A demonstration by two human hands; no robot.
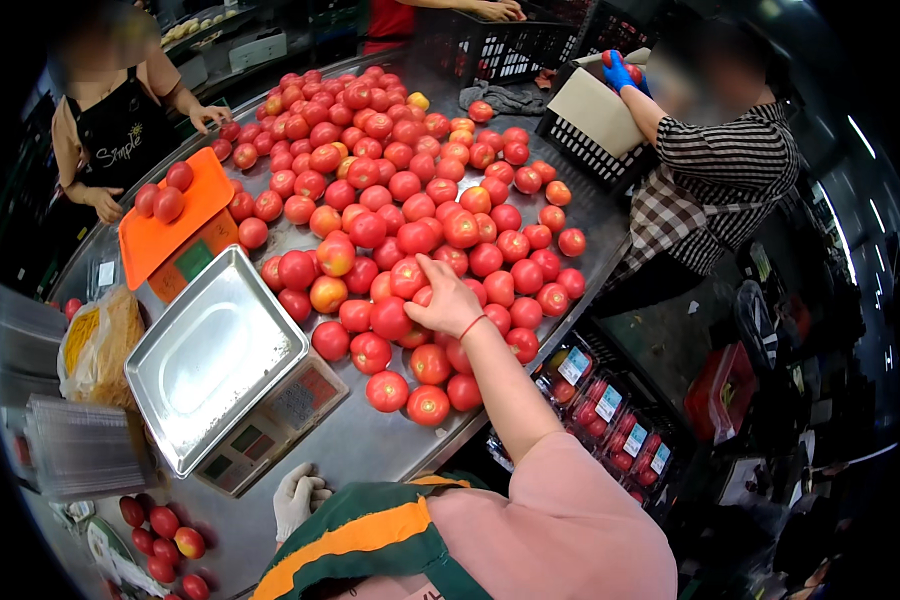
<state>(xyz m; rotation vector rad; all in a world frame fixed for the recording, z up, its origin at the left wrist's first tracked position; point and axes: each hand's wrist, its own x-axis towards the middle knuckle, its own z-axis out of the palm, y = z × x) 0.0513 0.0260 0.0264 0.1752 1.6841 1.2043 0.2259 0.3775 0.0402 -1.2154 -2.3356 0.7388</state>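
Note:
Many red tomatoes (362,170), a few yellowish, cover the middle of a metal table (360,440). My bare right hand (440,300) reaches into their near part, fingers curved round a tomato (418,296). My left hand (298,500), in a white glove, is low by the table's near side, fingers curled, partly hidden by my apron; what it holds, if anything, is hidden. Left of the tomatoes stands a scale with a steel pan (217,350).
Left are an orange tray (175,240), plastic containers (85,450) and loose tomatoes (165,522). Packed tomatoes (605,410) fill a crate below right. A co-worker (100,140) stands left, another (710,150) right by a black crate (590,150), a third person's arm (480,10) at back.

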